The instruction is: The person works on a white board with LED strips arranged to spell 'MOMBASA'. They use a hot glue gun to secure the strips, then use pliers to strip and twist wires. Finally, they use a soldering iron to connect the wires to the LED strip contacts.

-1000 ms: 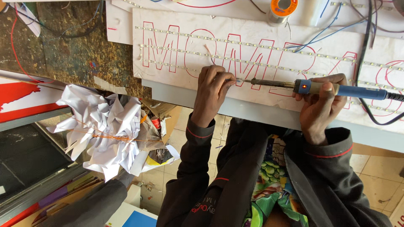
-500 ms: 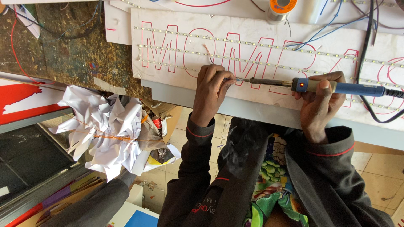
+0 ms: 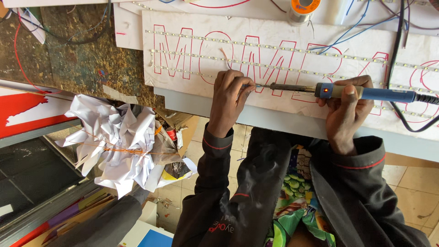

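Observation:
A white sign board [image 3: 283, 105] with red outlined letters and rows of small LED strips [image 3: 274, 69] lies on the bench. My right hand [image 3: 345, 107] grips a blue-handled soldering iron [image 3: 366, 93], its dark metal shaft pointing left. The tip meets the fingertips of my left hand [image 3: 228, 96], which pinches something thin, probably a wire or solder, against the board by a strip. Both dark sleeves with red trim reach up from below.
A solder spool [image 3: 304, 8] stands at the board's top edge, with blue and black wires [image 3: 356, 32] trailing to the right. Crumpled white paper [image 3: 116, 142] piles at the left below the worn bench [image 3: 77, 59]. A red and white panel [image 3: 27, 107] lies at the far left.
The iron has shifted left and slightly up, bringing its tip to my left fingertips. My left hand stays on the board, pinching at the same strip.

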